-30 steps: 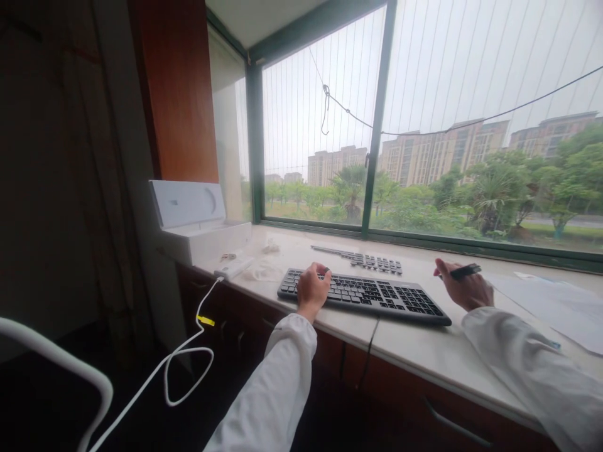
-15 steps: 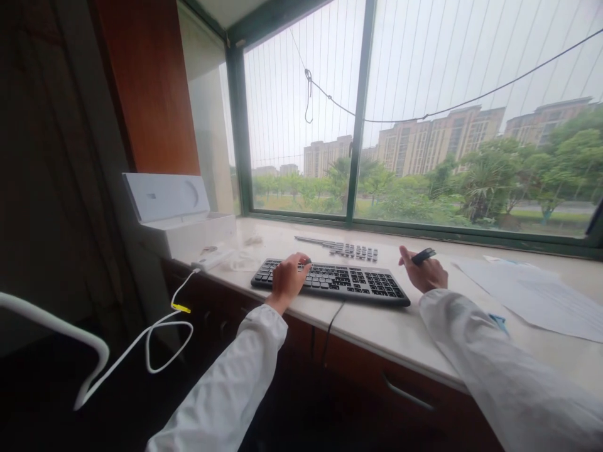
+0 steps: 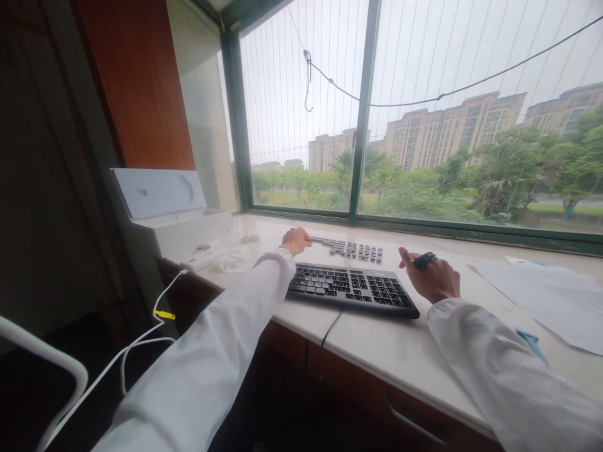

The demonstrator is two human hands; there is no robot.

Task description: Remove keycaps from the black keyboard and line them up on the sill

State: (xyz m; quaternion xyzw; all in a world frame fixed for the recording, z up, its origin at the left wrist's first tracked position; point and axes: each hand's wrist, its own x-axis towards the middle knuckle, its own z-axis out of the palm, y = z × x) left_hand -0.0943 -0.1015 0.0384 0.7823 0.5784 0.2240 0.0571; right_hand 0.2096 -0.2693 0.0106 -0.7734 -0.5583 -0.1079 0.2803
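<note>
Behind the black computer keyboard [image 3: 353,290], my left hand [image 3: 296,240] pinches at the left end of the loose grey keycaps [image 3: 346,248], its fingertips on a keycap that is mostly hidden. The keycaps lie in rows on the counter. Many sockets on the keyboard are bare black, while its left-middle part still carries grey caps; my left sleeve covers its left end. To the right of the keyboard, my right hand [image 3: 434,276] is closed around a small black tool [image 3: 424,260] that sticks out above the fingers. The tool's exact kind does not show.
An opened white box [image 3: 188,232] stands at the left by a white power strip [image 3: 205,258] with a white cable [image 3: 157,314]. Paper sheets [image 3: 541,295] and a blue item [image 3: 532,344] lie at the right. The keyboard's cord [image 3: 330,333] hangs over the front edge.
My left hand has moved from above the keyboard back to the left end of the keycap rows. My right hand stays beside the keyboard with the black tool. The view has shifted slightly.
</note>
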